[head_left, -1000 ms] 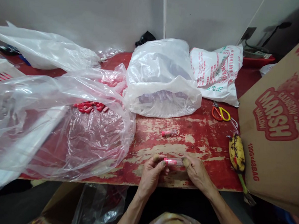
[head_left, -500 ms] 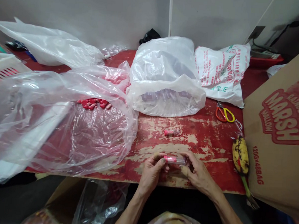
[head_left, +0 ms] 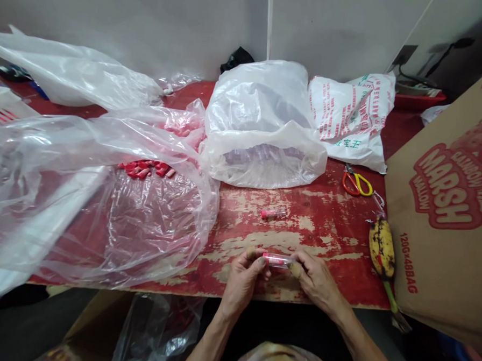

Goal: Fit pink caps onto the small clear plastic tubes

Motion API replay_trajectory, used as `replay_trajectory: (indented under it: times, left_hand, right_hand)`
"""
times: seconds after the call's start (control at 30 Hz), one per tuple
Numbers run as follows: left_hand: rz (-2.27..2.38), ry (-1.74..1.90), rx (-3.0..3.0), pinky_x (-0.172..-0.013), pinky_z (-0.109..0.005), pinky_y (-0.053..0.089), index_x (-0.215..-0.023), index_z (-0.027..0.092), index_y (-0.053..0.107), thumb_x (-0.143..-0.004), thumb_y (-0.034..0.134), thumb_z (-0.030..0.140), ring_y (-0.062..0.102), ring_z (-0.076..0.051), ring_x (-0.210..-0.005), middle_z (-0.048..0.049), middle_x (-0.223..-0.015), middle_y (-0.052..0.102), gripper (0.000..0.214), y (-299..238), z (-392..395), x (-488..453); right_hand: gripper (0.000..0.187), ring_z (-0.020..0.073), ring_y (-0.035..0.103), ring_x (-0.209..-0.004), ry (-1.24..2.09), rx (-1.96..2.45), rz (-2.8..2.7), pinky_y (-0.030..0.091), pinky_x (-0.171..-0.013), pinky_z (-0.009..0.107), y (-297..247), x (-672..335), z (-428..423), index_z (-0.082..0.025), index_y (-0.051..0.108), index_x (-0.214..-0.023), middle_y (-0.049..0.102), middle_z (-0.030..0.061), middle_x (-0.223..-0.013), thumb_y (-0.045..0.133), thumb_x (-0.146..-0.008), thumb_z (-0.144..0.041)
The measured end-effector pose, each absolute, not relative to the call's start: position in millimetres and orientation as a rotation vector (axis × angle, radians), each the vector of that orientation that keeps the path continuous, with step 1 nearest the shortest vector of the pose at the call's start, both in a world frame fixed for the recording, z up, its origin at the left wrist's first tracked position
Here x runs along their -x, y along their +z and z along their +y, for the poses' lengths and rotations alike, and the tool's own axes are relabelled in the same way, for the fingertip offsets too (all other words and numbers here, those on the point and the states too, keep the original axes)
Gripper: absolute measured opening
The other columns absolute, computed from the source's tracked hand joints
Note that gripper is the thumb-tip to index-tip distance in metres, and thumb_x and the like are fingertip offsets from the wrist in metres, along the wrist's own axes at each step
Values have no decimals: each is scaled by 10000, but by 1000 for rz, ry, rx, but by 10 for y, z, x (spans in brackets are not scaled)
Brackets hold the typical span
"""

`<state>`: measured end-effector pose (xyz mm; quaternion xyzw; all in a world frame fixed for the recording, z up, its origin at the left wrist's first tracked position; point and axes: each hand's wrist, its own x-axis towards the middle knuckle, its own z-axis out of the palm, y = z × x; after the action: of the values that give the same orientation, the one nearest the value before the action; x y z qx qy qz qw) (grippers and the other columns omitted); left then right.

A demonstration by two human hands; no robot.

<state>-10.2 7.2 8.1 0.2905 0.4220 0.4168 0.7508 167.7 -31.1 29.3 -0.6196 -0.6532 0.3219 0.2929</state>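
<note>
Near the table's front edge, both hands hold one small clear plastic tube with a pinkish-red cap end on its left. My left hand pinches the capped end between thumb and fingers. The clear end is closed in the fingers of my right hand. A similar red-capped tube lies on the table just beyond them. To the left, red caps lie in the mouth of a large clear plastic bag. Many clear tubes show inside an open white bag behind.
Scissors with red and yellow handles and a spotted banana lie at right, beside a large cardboard box. A printed white sack stands behind. At far left is a white basket. The worn red table ends near my body.
My right fingers have closed in around the tube's clear end, and the tube now lies straighter between both hands. The whole view has shifted slightly.
</note>
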Motion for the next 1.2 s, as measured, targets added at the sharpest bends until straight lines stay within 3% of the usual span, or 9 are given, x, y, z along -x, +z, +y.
replay_trajectory:
  times: [0.1, 0.27, 0.43, 0.63, 0.8, 0.97, 1.07, 1.13, 1.2]
  left_hand:
    - [920, 899, -645, -443, -169, 423, -851, 148, 608, -677, 747, 313, 545, -88, -459, 11, -542, 625, 277, 90, 69, 99]
    - [885, 947, -607, -449, -170, 427, -863, 148, 605, -681, 745, 308, 551, -88, -464, 19, -540, 619, 280, 53, 84, 95]
    - [897, 909, -636, -430, -158, 407, -885, 156, 595, -709, 726, 311, 544, -84, -462, 14, -546, 624, 269, 43, 68, 106]
    - [904, 925, -619, -435, -164, 415, -875, 155, 599, -693, 735, 334, 541, -88, -460, 18, -536, 616, 289, 64, 61, 105]
    - [914, 913, -646, -439, -165, 413, -876, 155, 599, -696, 731, 333, 544, -91, -467, 15, -539, 618, 285, 49, 60, 104]
    - [892, 941, -613, -430, -167, 407, -883, 157, 603, -701, 725, 340, 538, -91, -461, 18, -534, 614, 285, 37, 66, 101]
    - [893, 934, -642, -441, -170, 414, -871, 150, 600, -697, 731, 328, 538, -90, -464, 18, -534, 614, 281, 44, 72, 95]
    - [898, 930, -649, -448, -173, 419, -867, 149, 599, -692, 734, 327, 542, -91, -467, 18, -536, 615, 283, 53, 74, 94]
    - [903, 937, -635, -450, -176, 420, -866, 151, 602, -685, 737, 334, 543, -92, -466, 19, -535, 614, 291, 62, 76, 97]
  right_hand:
    - [375, 153, 501, -573, 854, 1716, -1666, 337, -538, 262, 293, -1669, -308, -195, 549, -720, 547, 11, -626, 313, -927, -401]
    - [271, 149, 516, -657, 927, 1649, -1706, 380, -593, 250, 340, -1698, -330, -202, 510, -1102, 594, 21, -830, 466, -874, -340]
    - [354, 146, 469, -528, 883, 1747, -1692, 300, -520, 260, 298, -1696, -328, -194, 536, -726, 491, -9, -568, 304, -919, -379]
    - [273, 154, 522, -667, 930, 1636, -1665, 379, -600, 254, 318, -1713, -343, -199, 522, -1077, 593, 19, -827, 466, -862, -359]
    - [393, 145, 464, -547, 900, 1675, -1626, 308, -529, 263, 293, -1687, -342, -196, 505, -673, 481, -10, -579, 304, -929, -416]
    - [257, 153, 516, -698, 937, 1582, -1640, 389, -626, 257, 305, -1674, -339, -201, 519, -1081, 579, 22, -864, 474, -866, -333]
    - [180, 153, 504, -659, 918, 1606, -1684, 362, -600, 261, 293, -1657, -323, -196, 551, -893, 566, 10, -757, 430, -883, -329]
    - [328, 156, 493, -608, 904, 1668, -1648, 339, -572, 271, 281, -1645, -312, -195, 532, -733, 531, 4, -647, 337, -923, -380]
    - [360, 168, 521, -646, 909, 1680, -1618, 363, -600, 281, 281, -1640, -306, -193, 554, -774, 563, 18, -691, 309, -934, -403]
